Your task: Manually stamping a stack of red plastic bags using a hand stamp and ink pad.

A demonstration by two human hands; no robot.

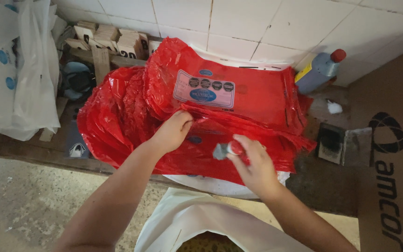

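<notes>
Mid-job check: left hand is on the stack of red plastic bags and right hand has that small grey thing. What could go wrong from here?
1. The left hand grips only the top of the stack of slick red plastic bags; several could lift or slide together.
2. The stack overhangs the worktop edge toward the open white sack below, so loose bags might slip off.
3. The small grey object sits pinched in the right hand and could drop.

A stack of plastic bags [239,100] lies on a bench [29,147] against a tiled wall [239,23]. Left of the stack hangs 1 loose sack [19,74]; behind the stack's left corner stand wooden blocks [113,42]. Right of the stack a bottle [319,71] leans by the wall, with a cardboard box [392,154] farther right. On the stack's near edge rest 2 hands, left hand [173,131] and right hand [253,161]. Before the stack, below the bench, sits an open sack [201,224].
</notes>
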